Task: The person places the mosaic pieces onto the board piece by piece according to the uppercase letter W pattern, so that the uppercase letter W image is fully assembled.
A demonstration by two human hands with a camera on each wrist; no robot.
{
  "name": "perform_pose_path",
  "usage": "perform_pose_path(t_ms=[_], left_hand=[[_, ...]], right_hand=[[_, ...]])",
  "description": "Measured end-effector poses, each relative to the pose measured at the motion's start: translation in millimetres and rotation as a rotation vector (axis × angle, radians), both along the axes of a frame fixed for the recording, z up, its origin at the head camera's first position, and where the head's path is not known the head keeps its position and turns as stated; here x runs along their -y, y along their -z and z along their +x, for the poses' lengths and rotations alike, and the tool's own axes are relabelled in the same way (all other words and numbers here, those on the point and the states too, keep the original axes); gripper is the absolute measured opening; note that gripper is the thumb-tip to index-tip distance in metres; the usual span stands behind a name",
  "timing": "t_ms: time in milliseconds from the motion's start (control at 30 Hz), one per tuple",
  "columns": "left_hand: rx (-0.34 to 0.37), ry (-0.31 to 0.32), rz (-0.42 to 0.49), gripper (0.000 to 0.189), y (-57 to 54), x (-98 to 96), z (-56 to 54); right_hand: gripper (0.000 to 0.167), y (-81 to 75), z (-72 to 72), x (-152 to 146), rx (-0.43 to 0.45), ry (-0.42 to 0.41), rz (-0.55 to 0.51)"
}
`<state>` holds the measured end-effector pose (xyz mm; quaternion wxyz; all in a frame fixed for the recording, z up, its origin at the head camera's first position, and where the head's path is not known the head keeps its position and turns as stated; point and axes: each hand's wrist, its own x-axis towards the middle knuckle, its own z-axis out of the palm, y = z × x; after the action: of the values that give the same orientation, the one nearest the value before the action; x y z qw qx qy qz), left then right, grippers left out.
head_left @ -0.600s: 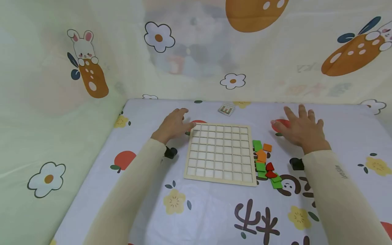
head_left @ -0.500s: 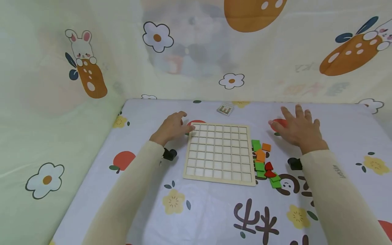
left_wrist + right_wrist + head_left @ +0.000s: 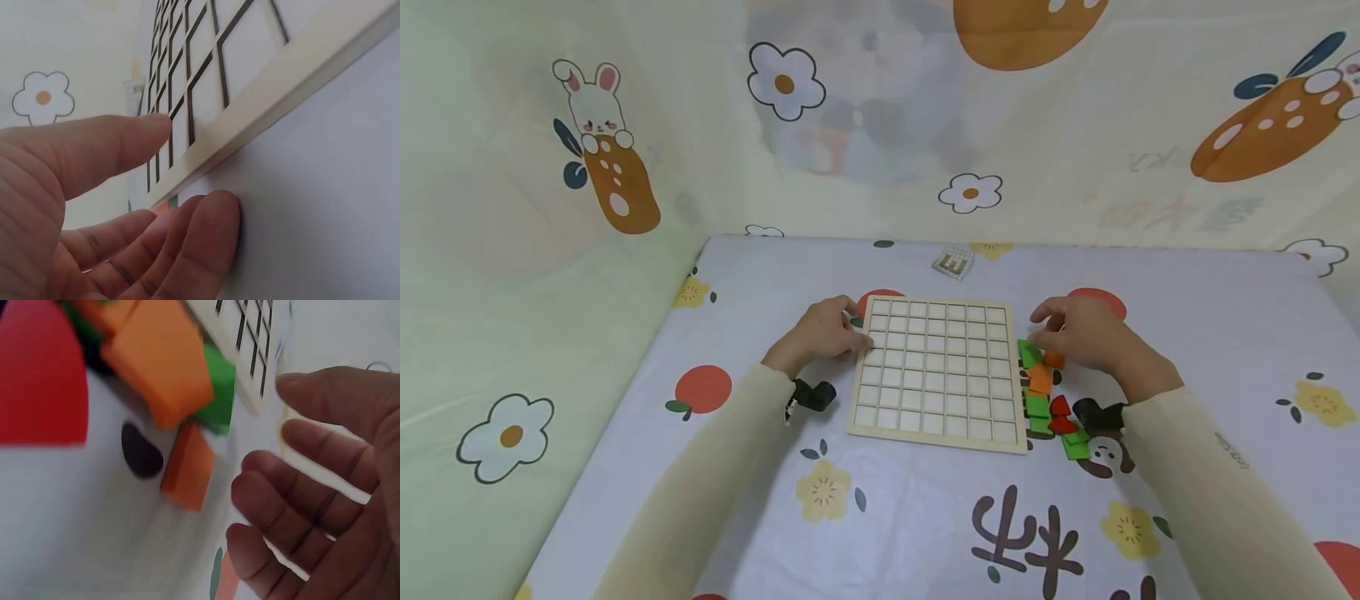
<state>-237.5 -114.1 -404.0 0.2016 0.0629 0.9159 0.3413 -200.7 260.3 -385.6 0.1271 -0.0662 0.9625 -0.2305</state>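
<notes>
A square wooden grid board with pale cells lies mid-table. My left hand is at its left edge. In the left wrist view, the thumb overlaps the board's rim, while the loosely bent fingers lie beside it; contact is unclear. To the board's right lie green pieces, orange pieces and red pieces. My right hand hovers over the far end of this pile. Its thumb and bent fingers stand apart, holding nothing, near an orange piece in the right wrist view.
Behind the board lies a small patterned card. A printed cloth covers the table, and patterned sheets rise at the back and left. Black wrist cameras sit at the left wrist and right wrist.
My right hand has moved left and nearer, from spread fingers beyond the pieces to bent fingers over them. My left hand has slid slightly nearer along the board's left edge.
</notes>
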Motion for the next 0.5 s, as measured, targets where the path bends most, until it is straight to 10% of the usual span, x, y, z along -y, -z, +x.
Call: perform_pose_path(t_ms=[500], left_hand=[[-0.01, -0.066, 0.059, 0.047, 8.3, -7.4, 14.3]], right_hand=[[0.042, 6.3, 23.8, 6.6, 0.025, 0.082, -0.047]])
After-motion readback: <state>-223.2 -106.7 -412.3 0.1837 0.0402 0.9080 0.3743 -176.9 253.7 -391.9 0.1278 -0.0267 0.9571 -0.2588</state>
